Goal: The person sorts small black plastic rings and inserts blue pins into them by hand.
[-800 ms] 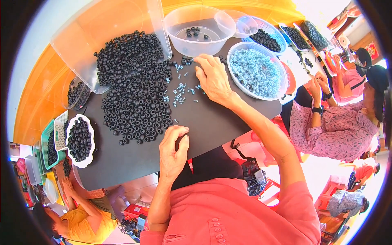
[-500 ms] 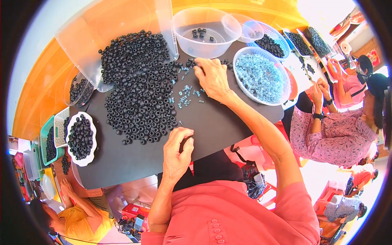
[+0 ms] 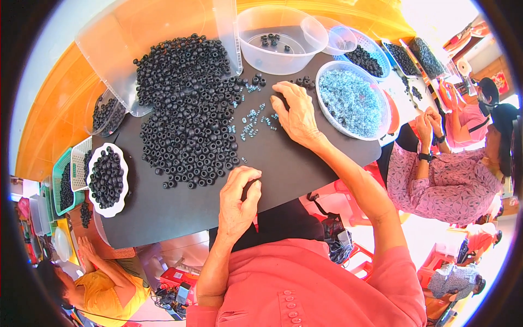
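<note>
A broad pile of black round beads (image 3: 188,125) with large holes covers the left half of the dark table (image 3: 294,180). Beside it lies a loose scatter of small clear bluish beads (image 3: 250,121). My right hand (image 3: 297,113) hovers or rests just right of that scatter, fingers apart, with nothing visible in them. A few black beads (image 3: 304,82) sit beyond its fingertips, toward the clear tub. Closer to the table's front edge, my left hand (image 3: 237,200) has loosely curled fingers and a gap between thumb and forefinger; no object shows there.
A tipped clear bin (image 3: 109,60) spills onto the pile. Behind stands a clear tub (image 3: 280,62); a bowl of bluish beads (image 3: 351,103) is at right. A white scalloped dish (image 3: 124,188) of black beads stands left. People sit at right (image 3: 436,180) and lower left (image 3: 109,294).
My right hand has drawn back to the right and nearer me, away from the black beads by the tub, uncovering some beads. The left hand stays nearly in place.
</note>
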The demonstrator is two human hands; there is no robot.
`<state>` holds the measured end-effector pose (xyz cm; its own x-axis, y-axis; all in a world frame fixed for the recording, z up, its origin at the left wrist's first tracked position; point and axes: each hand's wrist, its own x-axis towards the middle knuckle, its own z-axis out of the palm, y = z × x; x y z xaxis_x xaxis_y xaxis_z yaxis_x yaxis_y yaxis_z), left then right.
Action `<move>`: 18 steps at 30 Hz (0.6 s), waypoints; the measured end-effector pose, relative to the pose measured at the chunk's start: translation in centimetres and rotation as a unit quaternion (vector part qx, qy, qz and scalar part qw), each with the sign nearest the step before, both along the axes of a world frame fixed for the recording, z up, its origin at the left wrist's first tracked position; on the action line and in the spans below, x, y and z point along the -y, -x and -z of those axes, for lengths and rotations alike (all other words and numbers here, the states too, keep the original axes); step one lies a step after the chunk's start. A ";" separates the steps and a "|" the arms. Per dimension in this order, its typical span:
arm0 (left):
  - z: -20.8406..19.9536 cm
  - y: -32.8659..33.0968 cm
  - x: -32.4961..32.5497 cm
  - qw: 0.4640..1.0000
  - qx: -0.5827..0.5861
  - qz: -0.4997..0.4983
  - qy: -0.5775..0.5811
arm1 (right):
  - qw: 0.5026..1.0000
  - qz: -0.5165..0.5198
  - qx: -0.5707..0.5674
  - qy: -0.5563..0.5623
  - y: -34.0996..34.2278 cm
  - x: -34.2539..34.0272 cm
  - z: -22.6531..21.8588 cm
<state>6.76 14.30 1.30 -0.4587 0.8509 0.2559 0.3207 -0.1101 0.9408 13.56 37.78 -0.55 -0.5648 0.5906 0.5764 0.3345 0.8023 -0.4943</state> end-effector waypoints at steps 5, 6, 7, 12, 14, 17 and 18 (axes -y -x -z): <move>-0.1 0.0 0.0 1.000 0.001 -0.003 0.008 | 0.992 -0.122 0.023 0.028 1.3 2.4 -1.0; 0.0 0.0 0.0 1.000 0.004 -0.003 0.008 | 0.989 -0.143 0.035 0.024 1.4 2.7 -1.2; 0.0 0.0 0.1 1.000 0.007 -0.002 0.007 | 0.985 -0.165 0.047 0.020 1.5 2.9 -1.4; 0.0 0.0 0.1 1.000 -0.002 -0.002 0.009 | 0.967 -0.238 0.094 -0.008 1.5 3.4 -2.1; -0.1 0.0 0.1 1.000 -0.006 0.002 0.013 | 0.961 -0.255 0.094 -0.043 2.0 3.4 -1.4; 0.0 0.1 0.1 1.000 0.001 0.003 0.015 | 0.961 -0.259 0.096 -0.025 2.6 3.9 -1.4; 0.2 0.0 0.1 1.000 0.007 0.000 0.004 | 0.960 -0.260 0.096 -0.025 2.7 4.0 -1.4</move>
